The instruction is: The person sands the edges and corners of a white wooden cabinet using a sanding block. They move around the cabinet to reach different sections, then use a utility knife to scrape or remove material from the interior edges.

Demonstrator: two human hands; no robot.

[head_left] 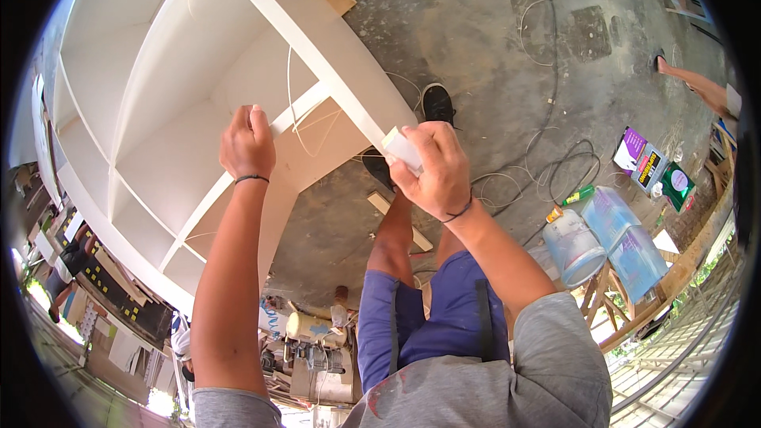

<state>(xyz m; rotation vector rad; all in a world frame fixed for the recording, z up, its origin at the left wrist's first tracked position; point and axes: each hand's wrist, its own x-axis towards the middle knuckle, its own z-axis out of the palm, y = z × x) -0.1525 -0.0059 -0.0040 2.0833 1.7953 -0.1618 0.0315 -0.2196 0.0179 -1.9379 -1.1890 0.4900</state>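
A large white cabinet carcass with open compartments lies at the left. My left hand is closed in a fist over the edge of its inner divider; whether it grips that edge or a thin piece is hidden. In my right hand is a small white block with a pale yellow end, pinched between thumb and fingers beside the cabinet's near right edge. A thin whitish strip loops across the divider between my hands.
Black cable and pale strips lie on the concrete floor. At right stand a whitish tub, clear bluish containers, a green bottle and printed packets. Another person's leg shows far right. A compressor-like machine stands below.
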